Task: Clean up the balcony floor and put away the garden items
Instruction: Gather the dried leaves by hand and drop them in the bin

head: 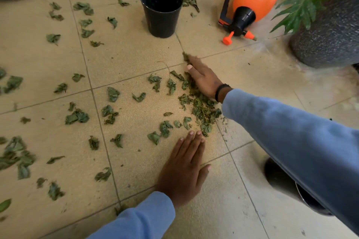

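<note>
Leaves point(204, 111) across beige tiled floor point(136, 54), left hand point(184, 169) and right hand point(204, 81) flat, fingers straight.

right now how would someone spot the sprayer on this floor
Start at the big speckled planter at the far right. Just left of it, the pressure sprayer lies tipped on the tiles, unlike the upright black pot: the only orange thing, with a black pump head.
</note>
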Demonstrator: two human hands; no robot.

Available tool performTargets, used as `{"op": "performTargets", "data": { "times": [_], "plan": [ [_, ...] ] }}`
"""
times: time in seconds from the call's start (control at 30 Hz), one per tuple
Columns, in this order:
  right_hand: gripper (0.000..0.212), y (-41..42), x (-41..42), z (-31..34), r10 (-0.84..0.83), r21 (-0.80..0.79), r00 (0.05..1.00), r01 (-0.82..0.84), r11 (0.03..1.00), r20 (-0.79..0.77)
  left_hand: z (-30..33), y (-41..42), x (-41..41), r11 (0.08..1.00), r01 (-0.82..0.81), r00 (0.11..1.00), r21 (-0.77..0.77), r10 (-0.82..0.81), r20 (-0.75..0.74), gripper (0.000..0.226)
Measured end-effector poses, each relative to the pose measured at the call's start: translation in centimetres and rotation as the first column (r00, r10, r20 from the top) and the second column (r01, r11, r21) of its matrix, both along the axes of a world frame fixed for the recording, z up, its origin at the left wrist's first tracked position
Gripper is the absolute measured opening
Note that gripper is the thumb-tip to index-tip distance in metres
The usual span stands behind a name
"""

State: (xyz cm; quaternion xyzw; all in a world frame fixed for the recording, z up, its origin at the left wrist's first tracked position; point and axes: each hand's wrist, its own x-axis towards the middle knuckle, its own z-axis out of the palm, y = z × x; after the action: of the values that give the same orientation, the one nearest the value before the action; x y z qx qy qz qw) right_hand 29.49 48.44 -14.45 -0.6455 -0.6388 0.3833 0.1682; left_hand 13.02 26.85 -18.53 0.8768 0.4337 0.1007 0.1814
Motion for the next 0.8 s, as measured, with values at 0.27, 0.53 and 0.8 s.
{"op": "performTargets", "data": {
  "times": [0.27, 0.53, 0.8],
  "plan": [
    [0.062, 2.9, 1.0, 1.8, -0.298, -0.044, 0.954, 0.299, 0.953, 0.014, -0.1, -0.1, -0.1, 1.000, -0.009, 0.999, 0.009, 0.009, 0.036, 0.063],
    [0.058, -0.4, 3.0, 1.6, -0.346, 0.189, 0.937, 0.333, 0.924, 0.039, 0.1, 0.7, -0.2, 0.999, -0.030, 0.996, 0.011, 0.028, 0.088, 0.057],
    [0.080, -0.7, 14.3, -0.9, -0.508, 0.031, 0.707, 0.569, 0.821, 0.492, 0.2, 0.6, -0.1, 1.000, -0.027, 0.999, 0.005, 0.026, 0.045, 0.060]
  ]
}}
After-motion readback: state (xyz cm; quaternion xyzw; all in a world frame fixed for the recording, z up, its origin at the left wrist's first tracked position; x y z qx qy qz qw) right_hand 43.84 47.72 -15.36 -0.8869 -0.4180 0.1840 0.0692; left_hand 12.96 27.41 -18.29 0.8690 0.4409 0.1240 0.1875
